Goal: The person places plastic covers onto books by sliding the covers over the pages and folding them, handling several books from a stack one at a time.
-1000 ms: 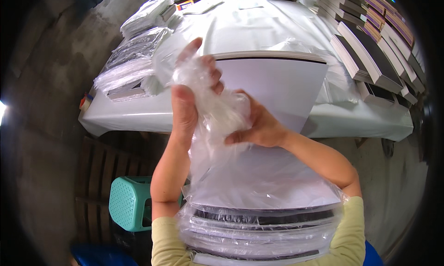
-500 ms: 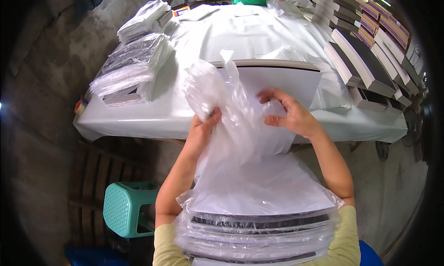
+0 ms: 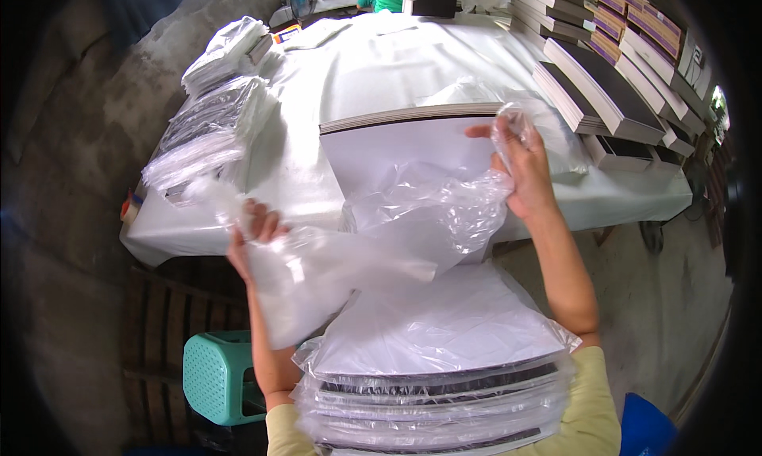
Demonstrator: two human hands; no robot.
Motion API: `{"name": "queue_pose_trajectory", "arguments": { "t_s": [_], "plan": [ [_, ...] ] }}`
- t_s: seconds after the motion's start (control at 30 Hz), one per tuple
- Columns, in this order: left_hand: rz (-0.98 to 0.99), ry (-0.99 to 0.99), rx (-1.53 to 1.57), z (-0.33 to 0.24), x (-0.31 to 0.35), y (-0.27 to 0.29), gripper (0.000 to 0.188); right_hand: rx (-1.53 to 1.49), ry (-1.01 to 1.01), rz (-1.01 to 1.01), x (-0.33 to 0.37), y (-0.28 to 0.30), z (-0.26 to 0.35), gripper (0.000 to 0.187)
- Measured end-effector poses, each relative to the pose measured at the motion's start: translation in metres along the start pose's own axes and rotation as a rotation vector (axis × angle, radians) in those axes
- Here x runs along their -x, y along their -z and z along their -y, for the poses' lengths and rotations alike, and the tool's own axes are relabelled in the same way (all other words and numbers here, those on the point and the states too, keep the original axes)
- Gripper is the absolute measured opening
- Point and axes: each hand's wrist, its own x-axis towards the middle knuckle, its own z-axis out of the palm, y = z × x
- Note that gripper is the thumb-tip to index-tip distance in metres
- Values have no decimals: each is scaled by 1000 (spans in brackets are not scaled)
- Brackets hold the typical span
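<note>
Item: thin clear plastic bag (image 3: pixel 373 242), stretched above my lap stack of bagged white boards (image 3: pixel 436 377), my left hand (image 3: pixel 252 238) clenched on one end, my right hand (image 3: pixel 520 166) pinching the other; best handled, I judge, by parting the mouth evenly without tearing.

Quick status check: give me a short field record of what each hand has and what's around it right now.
left hand: gripping one end of a clear plastic bag, low and to the left
right hand: pinching the other end of the plastic bag, raised higher
bag state: stretched between both hands, crumpled, nothing visible inside
under the bag: white flat item on the white-covered table
lap stack: bagged flat items, nearest the person
table left: bagged piles
table right: dark flat stacks
floor: green stool
</note>
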Motion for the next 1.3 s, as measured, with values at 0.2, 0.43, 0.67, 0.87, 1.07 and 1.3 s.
{"name": "queue_pose_trajectory", "arguments": {
  "t_s": [0.2,0.43,0.67,0.87,1.07,1.3],
  "plan": [
    [-221,21,-1003,-19,-1,-38,8,618,365,29,6,11,-12,15],
    [192,113,-885,74,-5,-133,29,366,274,40,29,-42,-9,18],
    [125,341,-791,99,0,-124,31,436,408,19,35,-40,-15,12],
    [139,214,-724,104,6,-128,35,361,144,20,40,-38,-11,8],
    [243,243,-750,114,10,-113,28,160,111,142,36,-33,-29,14],
    [174,443,-412,98,-2,-102,25,-190,-171,145,30,-35,-43,28]
  ]
}}
